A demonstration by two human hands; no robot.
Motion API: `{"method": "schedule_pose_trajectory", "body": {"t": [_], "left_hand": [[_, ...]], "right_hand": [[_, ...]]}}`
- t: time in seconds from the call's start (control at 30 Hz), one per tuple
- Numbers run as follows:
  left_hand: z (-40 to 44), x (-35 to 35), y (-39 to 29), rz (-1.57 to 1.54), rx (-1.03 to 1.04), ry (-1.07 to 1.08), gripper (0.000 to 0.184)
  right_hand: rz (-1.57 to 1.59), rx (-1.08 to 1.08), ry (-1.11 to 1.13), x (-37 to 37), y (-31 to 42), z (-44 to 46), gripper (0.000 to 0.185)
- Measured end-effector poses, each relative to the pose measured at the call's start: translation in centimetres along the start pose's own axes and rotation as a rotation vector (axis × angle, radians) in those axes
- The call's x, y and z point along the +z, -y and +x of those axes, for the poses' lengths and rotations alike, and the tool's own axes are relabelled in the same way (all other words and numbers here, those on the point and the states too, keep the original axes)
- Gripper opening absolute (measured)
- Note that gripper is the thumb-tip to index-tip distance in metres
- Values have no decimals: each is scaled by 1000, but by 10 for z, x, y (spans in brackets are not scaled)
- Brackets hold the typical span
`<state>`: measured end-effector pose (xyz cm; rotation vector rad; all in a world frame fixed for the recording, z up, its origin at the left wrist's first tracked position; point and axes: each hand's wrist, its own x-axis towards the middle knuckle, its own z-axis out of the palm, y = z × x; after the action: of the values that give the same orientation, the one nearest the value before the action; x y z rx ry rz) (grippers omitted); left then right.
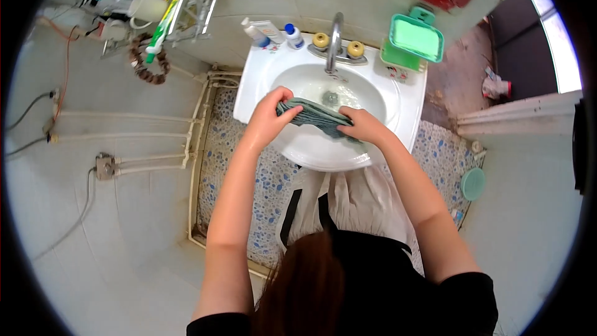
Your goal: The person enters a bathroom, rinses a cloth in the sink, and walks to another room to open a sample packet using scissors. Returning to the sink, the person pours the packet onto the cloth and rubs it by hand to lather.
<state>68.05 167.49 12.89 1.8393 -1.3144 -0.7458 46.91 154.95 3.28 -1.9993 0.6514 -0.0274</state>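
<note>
A folded grey-green ribbed cloth (316,116) is stretched between my hands over the front part of the white washbasin (323,157). My left hand (268,116) grips its left end, thumb on top. At the other end, my right hand (362,126) pinches the cloth between thumb and fingers. Beyond the cloth, the drain (329,98) shows in the bowl. Above it curves the chrome faucet (336,40), with two yellowish knobs (320,40) beside its base. I cannot tell whether water is running.
A bottle with a blue cap (293,36) and white tubes (256,32) stand on the basin's back left. At the back right is a green soap box (415,37). A wall rack (193,9) holds a mug and toothpaste. Pipes (198,112) run along the left wall.
</note>
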Motion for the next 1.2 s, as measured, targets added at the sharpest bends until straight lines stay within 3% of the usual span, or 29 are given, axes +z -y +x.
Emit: {"method": "schedule_pose_trajectory", "body": {"t": [0.1,0.33,0.53,0.67,0.7,0.8,0.83,0.87,0.93,0.97,1.2], "left_hand": [[-13,-3,19,68,-66,-8,24],[-33,-20,79,73,-201,-130,17],[-42,-49,118,17,-143,-400,17],[-27,-82,150,-3,-105,-463,22],[-21,-93,155,17,-211,-398,26],[0,-98,201,150,-505,-346,30],[5,-101,210,251,-460,-383,39],[12,-106,220,69,-417,-425,38],[25,-120,220,-295,-332,-489,38],[31,-128,219,-345,-278,-570,35],[87,-192,173,-941,-263,-512,26]], "right_hand": [[-170,93,-98,-7,2,-1,26],[-42,114,-155,-7,20,10,20],[299,118,-167,19,40,39,23],[476,162,-170,42,59,73,30],[515,190,-158,50,57,84,34],[11,141,-377,88,36,115,54],[-97,200,-374,95,40,119,67],[-181,173,-430,103,44,126,63],[-1,202,-402,108,68,138,55],[85,217,-393,111,82,143,51],[431,159,-423,136,158,186,32]]}}
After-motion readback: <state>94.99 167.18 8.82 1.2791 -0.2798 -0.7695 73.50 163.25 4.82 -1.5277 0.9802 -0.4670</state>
